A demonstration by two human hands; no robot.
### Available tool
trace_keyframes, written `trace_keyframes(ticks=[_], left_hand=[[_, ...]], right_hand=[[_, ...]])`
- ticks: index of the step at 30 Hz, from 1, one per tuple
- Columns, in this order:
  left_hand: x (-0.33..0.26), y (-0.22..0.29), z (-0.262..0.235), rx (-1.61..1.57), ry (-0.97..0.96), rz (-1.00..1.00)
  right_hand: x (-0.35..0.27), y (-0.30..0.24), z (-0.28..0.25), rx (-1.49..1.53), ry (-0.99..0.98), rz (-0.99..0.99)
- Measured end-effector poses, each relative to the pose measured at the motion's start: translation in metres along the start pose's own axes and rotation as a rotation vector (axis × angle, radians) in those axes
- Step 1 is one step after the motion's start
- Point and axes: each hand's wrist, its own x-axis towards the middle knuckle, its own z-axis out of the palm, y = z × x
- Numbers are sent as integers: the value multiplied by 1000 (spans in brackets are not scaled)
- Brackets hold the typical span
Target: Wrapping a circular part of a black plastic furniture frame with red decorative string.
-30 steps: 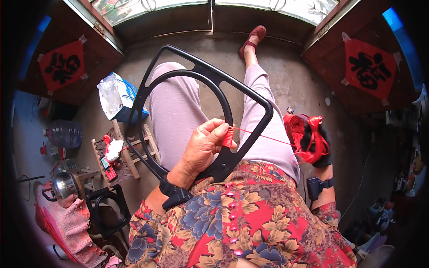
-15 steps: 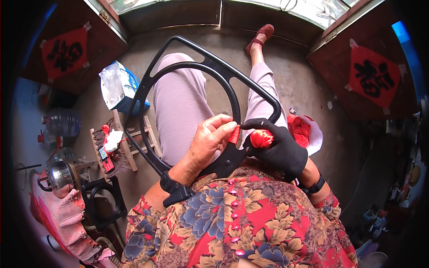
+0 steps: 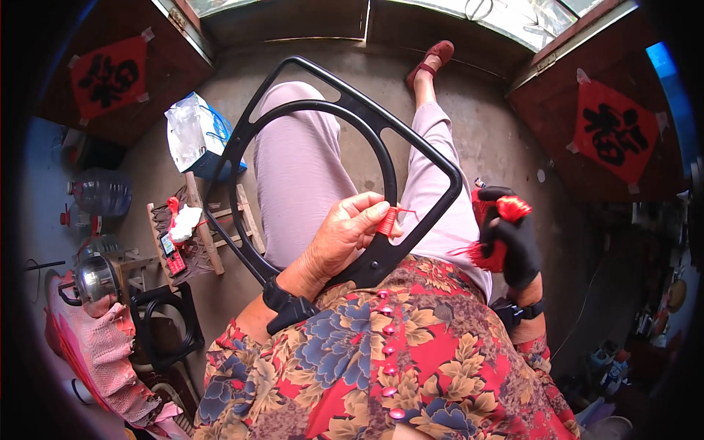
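Observation:
A black frame (image 3: 388,170), an open ring set within a rounded angular outline, rests across my lap. Part of its ring is wound with tight red cord (image 3: 386,222), and a short strand sticks out to the right. My bare left hand (image 3: 345,229) pinches the ring at this winding, thumb and fingers closed on it. Off to the right, apart from the frame, my black-gloved right hand (image 3: 519,249) is closed around a bundle of red cord (image 3: 515,207). Loose red ends fan out below that hand, blurred by motion.
A low wooden stool (image 3: 213,246) at the left bears a phone (image 3: 173,257) and white tissue. Beyond it are a blue-and-white bag (image 3: 194,136) and a clear bottle (image 3: 106,194). Another black frame (image 3: 167,323) and a metal pot (image 3: 97,282) stand at lower left. Open doors flank the far side.
My right hand has swung away from the winding to the right with the cord bundle, over the white bag of red cord. My left hand keeps its pinch; a loose strand now shows there.

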Motion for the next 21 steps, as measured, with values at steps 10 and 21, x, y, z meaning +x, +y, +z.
trace_keyframes(ticks=[10,21], left_hand=[[-2,5,1,108,6,-4],[4,-7,8,59,-153,-44]], right_hand=[[38,93,-58,-301,135,-2],[107,80,23,-269,-41,-597]])
